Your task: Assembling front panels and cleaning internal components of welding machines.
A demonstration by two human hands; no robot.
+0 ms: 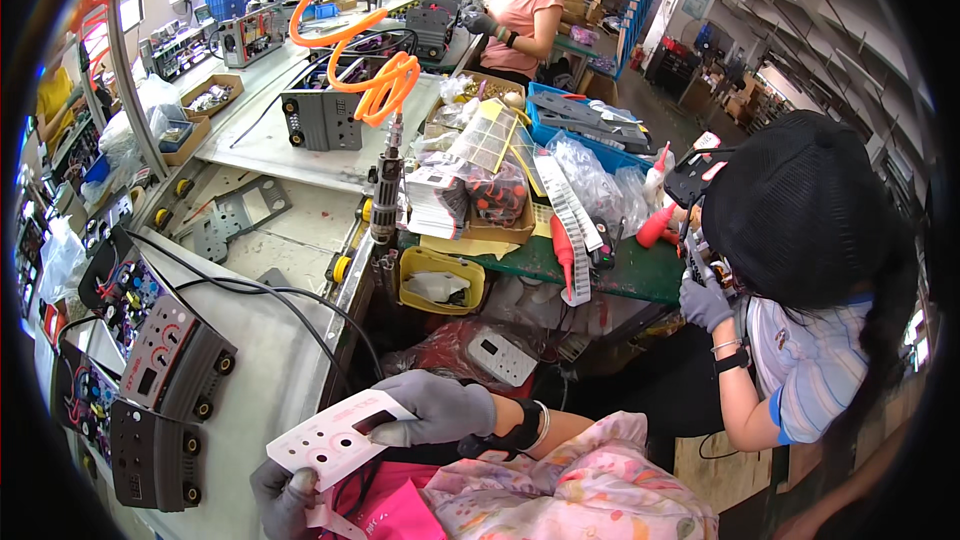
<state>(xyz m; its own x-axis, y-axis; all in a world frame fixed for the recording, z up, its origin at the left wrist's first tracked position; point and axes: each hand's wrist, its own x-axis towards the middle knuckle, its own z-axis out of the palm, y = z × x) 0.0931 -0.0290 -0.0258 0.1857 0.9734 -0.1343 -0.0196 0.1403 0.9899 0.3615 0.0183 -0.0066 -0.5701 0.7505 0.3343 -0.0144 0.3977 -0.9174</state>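
A white control-panel faceplate (335,437), with round holes and a dark rectangular window, is held aslant at the near edge of the scene, between both grey-gloved hands and above a bright pink cloth or bag (405,512). The right hand (437,408) is clamped on its right end, thumb lying on the printed face near the window. The left hand (283,496) pinches the near left corner, thumb in front; a pale strip (335,518) hangs by it, too blurred to identify.

The faceplate looks thin, light and fairly stiff, so two hands should steady it easily. Its smooth face may slide under fabric gloves, and the print could scuff; the plain outer edges seem the best hold, clear of the holes and window.

To the left, a grey machine unit (172,365) with red-marked knobs sits on the workbench (270,380). Farther off, a power screwdriver (385,195) hangs from an orange coiled hose (385,80), near a yellow bin (476,282)
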